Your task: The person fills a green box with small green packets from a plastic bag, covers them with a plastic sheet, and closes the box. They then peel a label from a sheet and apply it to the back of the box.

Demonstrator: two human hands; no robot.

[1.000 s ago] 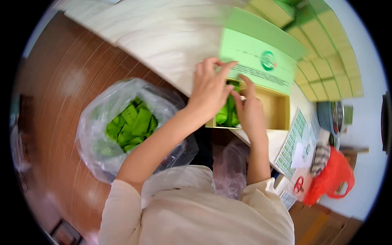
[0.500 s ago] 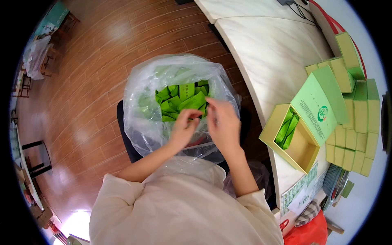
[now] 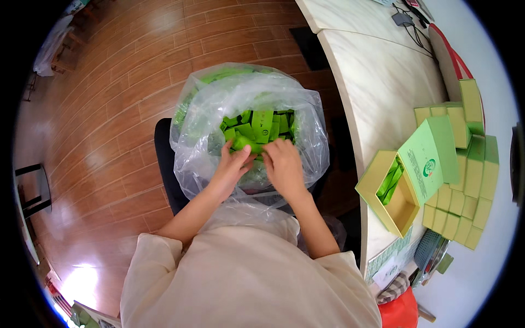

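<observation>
A large clear plastic bag (image 3: 202,117) stands open in front of me, filled with small green foil packets (image 3: 263,124). Just over its mouth, my left hand (image 3: 232,168) pinches one crumpled green packet (image 3: 244,143) between thumb and fingers. My right hand (image 3: 285,165) closes its curled fingertips at that packet's right end. The fingers partly cover the packet's lower edge. To the right, an open pale-green box (image 3: 376,188) lies on the table with its lid (image 3: 426,158) folded back. Several green packets (image 3: 390,181) fill its left side, and its yellowish bottom shows on the right.
The marble-patterned table (image 3: 377,82) runs along my right. Stacked green boxes (image 3: 470,175) stand by the wall beyond the open box. A grey basket (image 3: 427,247), a red bag (image 3: 399,311) and black cables (image 3: 418,35) lie around them. Brown tiled floor (image 3: 126,136) extends left.
My hands have come together on one packet inside the bag's mouth; before, they were apart above the pile. The whole view has shifted slightly.
</observation>
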